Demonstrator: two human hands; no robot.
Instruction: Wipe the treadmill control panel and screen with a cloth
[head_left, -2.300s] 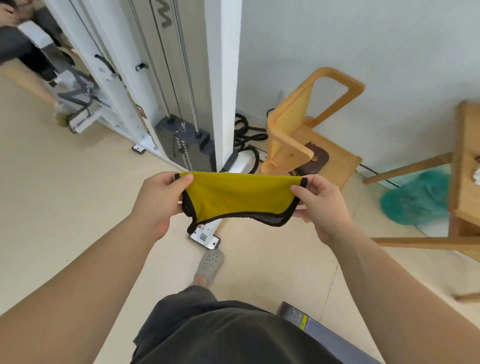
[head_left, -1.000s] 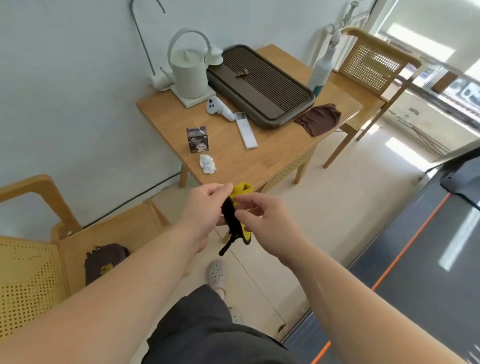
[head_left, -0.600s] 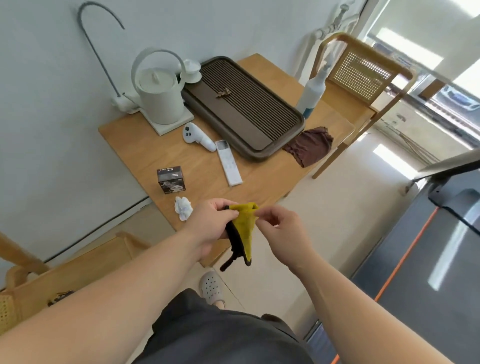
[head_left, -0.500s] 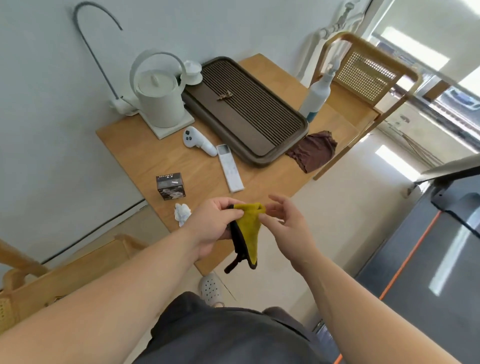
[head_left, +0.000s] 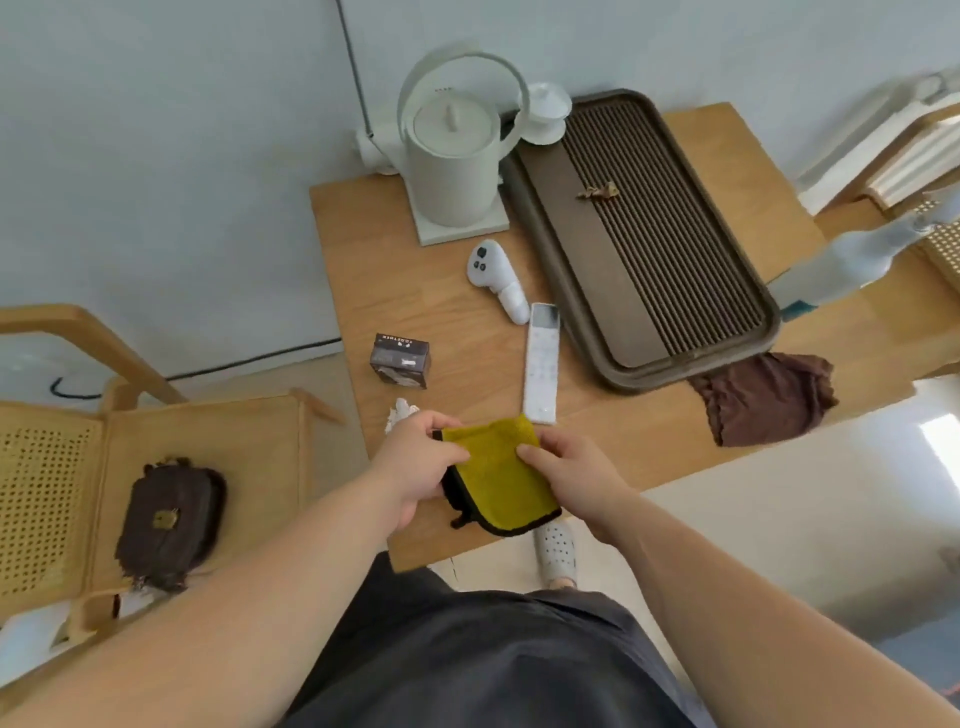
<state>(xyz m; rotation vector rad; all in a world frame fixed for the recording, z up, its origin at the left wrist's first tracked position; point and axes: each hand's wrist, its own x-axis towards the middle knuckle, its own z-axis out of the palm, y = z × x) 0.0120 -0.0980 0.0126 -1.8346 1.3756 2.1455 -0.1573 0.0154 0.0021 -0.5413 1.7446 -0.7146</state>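
A yellow cloth (head_left: 498, 475) with a black edge is folded into a small pad over the near edge of a wooden table (head_left: 457, 332). My left hand (head_left: 415, 467) grips its left side with the thumb on top. My right hand (head_left: 571, 467) pinches its right side. The treadmill, its panel and its screen are out of view.
On the table stand a white kettle (head_left: 452, 156), a brown slatted tray (head_left: 649, 234), a white controller (head_left: 493, 280), a white remote (head_left: 541, 364), a small dark box (head_left: 401, 360), a brown rag (head_left: 763, 400) and a spray bottle (head_left: 841, 260). A wooden chair (head_left: 62, 467) holding a brown bag (head_left: 166, 519) is at left.
The view has turned left and down, so the treadmill has left the frame. The hanging cloth has been folded flat into a pad between both hands, above the table's near edge.
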